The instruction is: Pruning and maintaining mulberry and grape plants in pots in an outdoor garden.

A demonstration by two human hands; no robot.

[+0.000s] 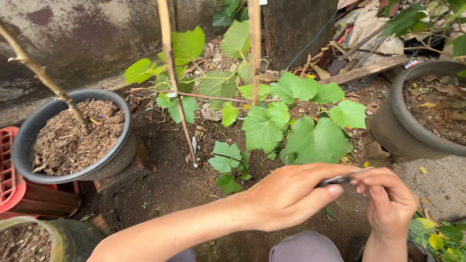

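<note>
Bright green lobed leaves on vine [272, 121], center. Pale tan bamboo stakes [171, 73] thru it. Left of vine: dark grey pot [24, 140] w/ brown mulch, red crate [7, 170] beside. Right of vine: grey-brown pot [388, 121], dry brown leaves inside. Below vine: thin dark grey tool [335, 181] btwn left hand [286, 194] & right hand [388, 204]. Dark brown soil underneath.

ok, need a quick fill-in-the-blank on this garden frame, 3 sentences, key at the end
1. Both hands, left hand and right hand, hold a small dark ____ between them.
2. The vine with broad green leaves climbs two ____ stakes.
3. The grey pot at the left holds a bare ____ stuck in soil.

Missing words: tool; bamboo; stick
</note>
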